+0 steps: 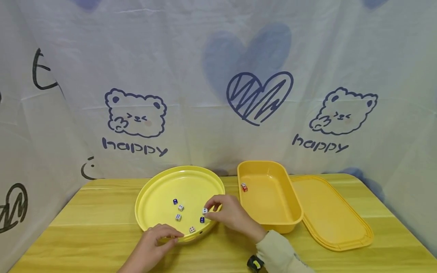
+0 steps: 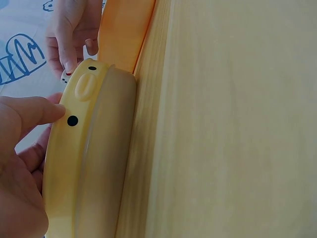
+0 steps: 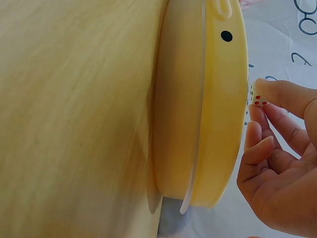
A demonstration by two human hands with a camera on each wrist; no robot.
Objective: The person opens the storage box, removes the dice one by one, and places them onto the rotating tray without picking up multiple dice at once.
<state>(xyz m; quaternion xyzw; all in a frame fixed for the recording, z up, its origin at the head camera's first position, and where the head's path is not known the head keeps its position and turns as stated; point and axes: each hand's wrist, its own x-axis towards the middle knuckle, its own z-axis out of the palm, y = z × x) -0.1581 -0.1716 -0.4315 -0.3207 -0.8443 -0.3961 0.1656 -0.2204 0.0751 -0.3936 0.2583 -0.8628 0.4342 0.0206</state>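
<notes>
My right hand [image 1: 233, 215] pinches a white die [image 1: 205, 211] between thumb and fingertips over the right side of a round yellow tray [image 1: 191, 186]. In the right wrist view the pinched die [image 3: 259, 97] shows red pips on one side, beyond the tray rim. My left hand [image 1: 153, 240] grips the tray's near rim, thumb outside and fingers over the edge, as the left wrist view shows. On the tray lie a dark blue die [image 1: 202, 220] just below the right fingertips, another blue die [image 1: 175, 201], and several white dice [image 1: 178, 217].
A deep orange-yellow box [image 1: 269, 201] stands right of the tray, with a red die [image 1: 244, 188] and a whitish one beside it at its left wall. Its flat lid [image 1: 336, 216] lies farther right on the wood-grain table [image 1: 85, 227]. A printed cloth [image 1: 191, 76] hangs behind.
</notes>
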